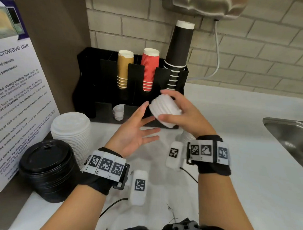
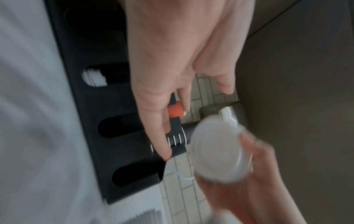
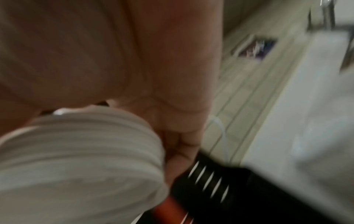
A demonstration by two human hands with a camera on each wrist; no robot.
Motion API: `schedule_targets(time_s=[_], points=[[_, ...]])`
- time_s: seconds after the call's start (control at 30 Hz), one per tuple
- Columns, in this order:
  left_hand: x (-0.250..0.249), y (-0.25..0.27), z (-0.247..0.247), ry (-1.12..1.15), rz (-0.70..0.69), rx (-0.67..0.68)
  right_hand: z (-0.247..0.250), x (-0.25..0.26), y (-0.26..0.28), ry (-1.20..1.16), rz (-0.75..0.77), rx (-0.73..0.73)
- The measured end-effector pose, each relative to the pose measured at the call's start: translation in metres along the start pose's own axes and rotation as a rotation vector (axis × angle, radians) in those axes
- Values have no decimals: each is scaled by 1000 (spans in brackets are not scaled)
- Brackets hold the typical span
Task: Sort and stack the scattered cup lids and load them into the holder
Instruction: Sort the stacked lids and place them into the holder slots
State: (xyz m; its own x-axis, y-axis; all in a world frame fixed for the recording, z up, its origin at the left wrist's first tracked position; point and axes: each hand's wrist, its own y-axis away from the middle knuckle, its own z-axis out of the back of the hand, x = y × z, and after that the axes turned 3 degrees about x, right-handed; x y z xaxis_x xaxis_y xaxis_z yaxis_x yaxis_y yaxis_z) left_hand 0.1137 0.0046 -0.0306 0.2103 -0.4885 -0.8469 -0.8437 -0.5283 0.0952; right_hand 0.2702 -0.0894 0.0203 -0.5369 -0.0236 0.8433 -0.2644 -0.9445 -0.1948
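My right hand (image 1: pixel 180 112) grips a stack of small white lids (image 1: pixel 164 111), tilted on its side just in front of the black holder (image 1: pixel 87 79). The same stack shows blurred in the left wrist view (image 2: pixel 216 148) and fills the right wrist view (image 3: pixel 80 159). My left hand (image 1: pixel 137 130) hovers open, palm up, just left of the stack, fingers spread (image 2: pixel 162 148). A few small white lids (image 1: pixel 118 112) sit in a lower slot of the holder. A tall stack of large white lids (image 1: pixel 70 131) and a stack of black lids (image 1: pixel 46 170) stand on the counter at left.
The holder carries tan cups (image 1: pixel 125 69), red cups (image 1: pixel 149 68) and black cups (image 1: pixel 177 53) upside down. A microwave notice board (image 1: pixel 18 102) leans at far left. A steel sink (image 1: pixel 292 135) lies at right. A white cable (image 1: pixel 217 57) runs down the tiled wall.
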Motion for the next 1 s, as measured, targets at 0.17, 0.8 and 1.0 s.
schedule_targets(time_s=[0.17, 0.8, 1.0], points=[[2, 5, 2, 161, -64, 86, -30, 6, -4, -105, 36, 143], [-11, 23, 9, 10, -63, -41, -14, 12, -2, -140, -34, 347], [-11, 21, 9, 18, -89, -92, -25, 13, -7, 20, 20, 254]])
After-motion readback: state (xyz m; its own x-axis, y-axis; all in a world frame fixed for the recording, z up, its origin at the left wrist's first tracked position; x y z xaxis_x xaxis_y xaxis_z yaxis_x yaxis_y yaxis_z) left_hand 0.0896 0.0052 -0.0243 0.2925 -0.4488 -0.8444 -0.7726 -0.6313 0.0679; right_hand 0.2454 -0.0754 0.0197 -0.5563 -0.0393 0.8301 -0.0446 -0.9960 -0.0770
